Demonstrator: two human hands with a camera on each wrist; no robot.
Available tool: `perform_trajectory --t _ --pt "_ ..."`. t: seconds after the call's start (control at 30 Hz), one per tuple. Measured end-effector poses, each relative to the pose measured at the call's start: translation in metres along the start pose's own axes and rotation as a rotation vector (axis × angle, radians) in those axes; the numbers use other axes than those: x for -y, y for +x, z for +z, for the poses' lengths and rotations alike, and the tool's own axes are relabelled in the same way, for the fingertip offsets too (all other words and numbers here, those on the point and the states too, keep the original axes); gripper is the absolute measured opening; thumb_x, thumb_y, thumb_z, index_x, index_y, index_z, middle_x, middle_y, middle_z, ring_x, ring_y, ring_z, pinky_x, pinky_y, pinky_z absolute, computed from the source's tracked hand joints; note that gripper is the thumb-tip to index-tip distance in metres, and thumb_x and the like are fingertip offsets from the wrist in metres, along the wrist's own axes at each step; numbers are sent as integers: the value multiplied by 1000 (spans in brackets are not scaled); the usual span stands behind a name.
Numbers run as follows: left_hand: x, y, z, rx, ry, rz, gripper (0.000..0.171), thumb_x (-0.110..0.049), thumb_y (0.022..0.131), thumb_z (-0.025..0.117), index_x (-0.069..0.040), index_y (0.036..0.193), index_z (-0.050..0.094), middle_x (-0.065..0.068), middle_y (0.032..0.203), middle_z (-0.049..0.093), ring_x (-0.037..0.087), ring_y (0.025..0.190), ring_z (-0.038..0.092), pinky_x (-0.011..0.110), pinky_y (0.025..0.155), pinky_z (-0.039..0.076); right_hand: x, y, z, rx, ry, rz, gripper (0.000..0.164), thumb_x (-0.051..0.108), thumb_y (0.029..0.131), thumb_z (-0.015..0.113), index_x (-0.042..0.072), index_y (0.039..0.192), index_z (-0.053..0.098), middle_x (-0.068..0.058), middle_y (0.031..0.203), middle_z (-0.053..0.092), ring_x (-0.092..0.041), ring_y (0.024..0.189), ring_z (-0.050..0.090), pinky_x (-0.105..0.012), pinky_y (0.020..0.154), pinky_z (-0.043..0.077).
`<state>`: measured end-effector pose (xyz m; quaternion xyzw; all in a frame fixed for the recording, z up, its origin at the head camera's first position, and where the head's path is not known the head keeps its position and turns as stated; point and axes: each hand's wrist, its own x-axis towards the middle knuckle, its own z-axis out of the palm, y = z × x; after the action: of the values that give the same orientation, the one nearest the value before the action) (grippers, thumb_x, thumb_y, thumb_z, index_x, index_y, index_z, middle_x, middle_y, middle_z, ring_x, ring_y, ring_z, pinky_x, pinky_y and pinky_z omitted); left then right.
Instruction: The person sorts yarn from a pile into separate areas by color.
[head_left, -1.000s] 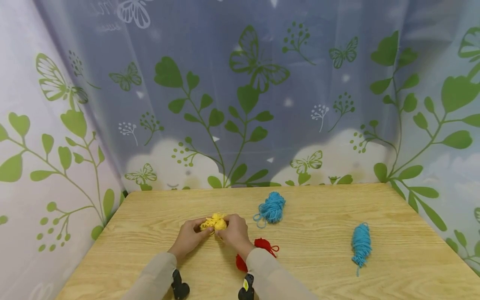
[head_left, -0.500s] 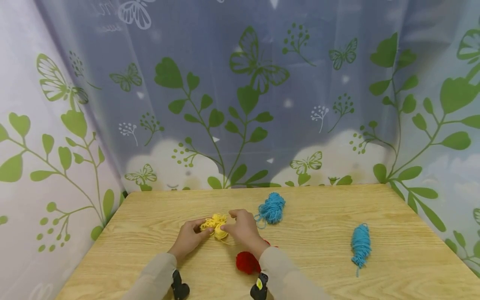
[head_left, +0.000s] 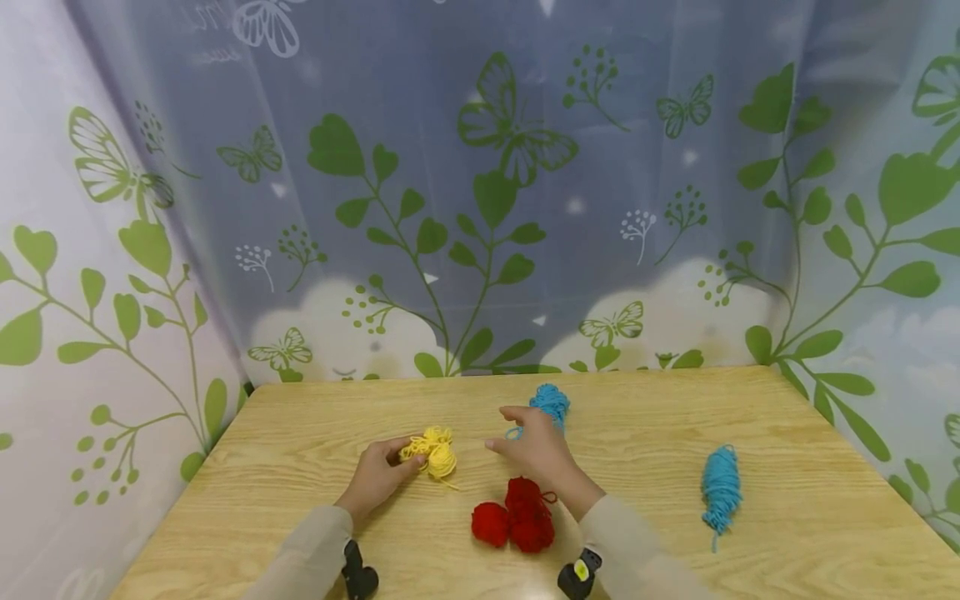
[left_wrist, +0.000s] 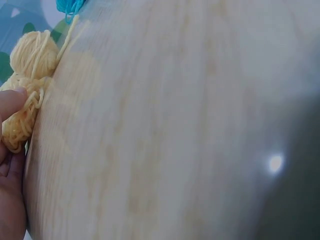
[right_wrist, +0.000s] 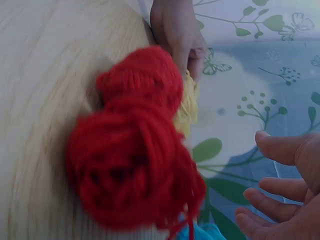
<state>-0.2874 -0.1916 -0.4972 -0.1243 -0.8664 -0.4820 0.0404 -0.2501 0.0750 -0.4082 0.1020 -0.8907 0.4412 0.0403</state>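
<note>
My left hand [head_left: 375,477] holds a small bundle of yellow yarn [head_left: 442,460], thumb on the near side and fingers behind it. In the left wrist view the yarn [left_wrist: 34,56] shows a round wound ball beside a looser looped part, with one loose tail. To the right, my right hand [head_left: 542,454] hovers with fingers spread and nothing between them. It partly covers a blue yarn skein [head_left: 551,402] in the head view. Nearer the front lie a red yarn skein [head_left: 531,521] and a smaller red yarn ball [head_left: 490,525], side by side.
Another blue yarn skein [head_left: 722,490] lies at the right of the wooden table [head_left: 637,483], a short tail toward the front. A curtain [head_left: 420,200] printed with leaves and butterflies hangs along the back and both sides.
My right hand has let go of the yellow yarn and moved right, its fingers spreading. Both red pieces have come into full view. The left hand keeps its hold in the same place.
</note>
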Motion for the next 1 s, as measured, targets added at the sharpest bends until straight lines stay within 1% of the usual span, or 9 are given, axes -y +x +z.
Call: perform_trajectory --t 0.07,0.27,0.37,0.53,0.77,0.8,0.83,0.9,1.0 --pt "0 0 0 2 -5 -13 32 -17 86 72 -7 117 70 2 103 69 10 75 46 22 66 39 -5 -3 -10 -17 -10 3 54 20 83 76 -1 129 59 -17 127 61 -36 119 54 -49 93 48" --pt "-5 -1 -1 7 -2 -14 32 -17 87 72 -5 116 70 -2 84 62 11 69 41 23 62 34 -25 -14 -44 -75 -76 8 55 22 84 75 0 131 57 -18 130 59 -39 122 52 -51 94 46" --pt "-6 -1 -2 12 -6 -8 32 -17 87 71 -4 117 69 -1 83 61 11 68 40 23 61 33 -39 -23 -62 -97 -87 28 55 22 86 73 -1 133 55 -22 131 56 -43 122 50 -55 93 46" --pt "-5 -1 -2 10 7 -4 32 -16 87 72 -4 116 69 -1 82 61 11 68 41 22 62 34 -64 -37 -90 -124 -152 53 57 23 89 70 -3 136 51 -27 132 53 -46 123 46 -58 93 43" --pt "-6 -1 -1 4 11 -13 32 -17 87 72 -4 117 70 -3 78 57 11 68 41 23 61 34 -103 -61 -125 -199 -254 60 61 25 86 72 -7 133 51 -34 131 50 -54 115 47 -62 86 46" --pt "-6 0 -1 2 8 -19 32 -17 87 72 -5 117 70 -2 78 58 11 68 41 23 61 34 -109 -65 -129 -207 -263 58 60 25 86 73 -7 132 51 -34 130 49 -52 105 55 -61 84 47" --pt "-5 0 0 -1 8 -20 33 -17 87 72 -5 117 70 -2 80 59 11 68 41 23 61 34 -114 -68 -133 -212 -265 58 60 25 86 72 -8 132 51 -35 129 51 -49 93 60 -58 78 50" --pt "-4 0 -1 -5 6 -27 33 -17 87 72 -5 117 70 -2 84 63 11 69 42 23 61 34 -123 -76 -141 -215 -277 63 60 24 87 72 -8 132 50 -35 127 52 -40 67 61 -49 67 54" --pt "-3 0 -1 -5 11 -35 33 -17 87 72 -6 117 69 -2 88 64 11 70 42 23 62 34 -135 -85 -151 -213 -301 99 61 26 88 70 -8 133 48 -38 128 48 -43 68 60 -51 66 54"
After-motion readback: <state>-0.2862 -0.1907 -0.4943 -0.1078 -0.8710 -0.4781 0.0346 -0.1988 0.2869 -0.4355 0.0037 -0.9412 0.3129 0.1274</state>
